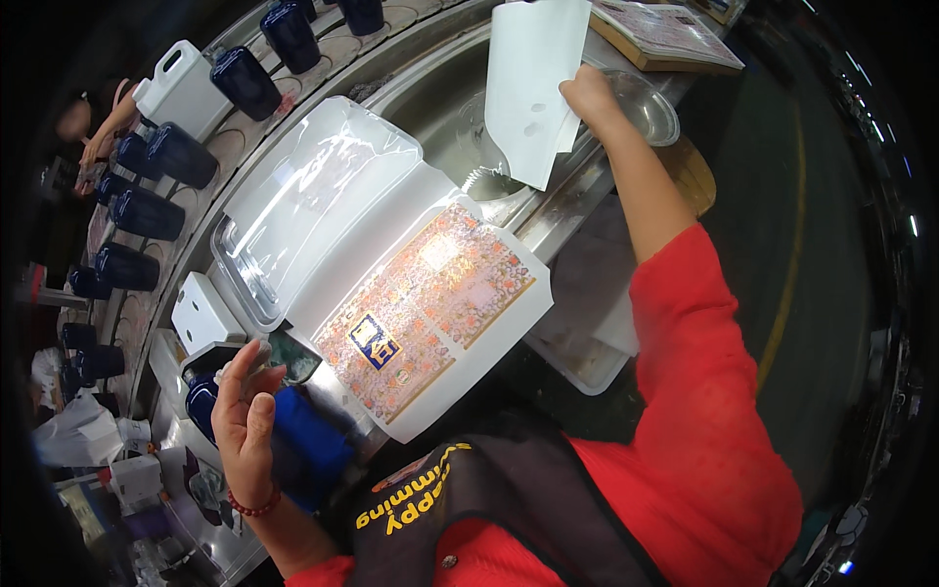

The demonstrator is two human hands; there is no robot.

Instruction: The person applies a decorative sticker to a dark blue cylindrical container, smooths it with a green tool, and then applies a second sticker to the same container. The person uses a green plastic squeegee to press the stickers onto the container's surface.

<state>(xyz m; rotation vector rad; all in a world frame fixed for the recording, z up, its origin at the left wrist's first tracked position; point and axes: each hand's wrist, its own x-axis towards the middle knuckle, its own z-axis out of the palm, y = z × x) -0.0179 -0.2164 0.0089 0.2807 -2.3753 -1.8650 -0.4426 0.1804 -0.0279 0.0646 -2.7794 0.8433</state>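
My right hand is closed on the edge of white paper sheets, which hang over a metal sink basin. Grey spots mark the front sheet. My left hand, a red bead bracelet at its wrist, is raised with thumb and fingers apart and nothing seen in it. Between my hands a sheet printed with a pink and gold floral pattern lies at a slant, its near edge close to my apron. Beyond it, glossy clear film curves over a clear plastic tray.
Several dark blue jars stand along a line on the left, with a white jug among them. A round clear bowl and a stack of printed sheets are at the far right. Blue cloth lies beside my left hand.
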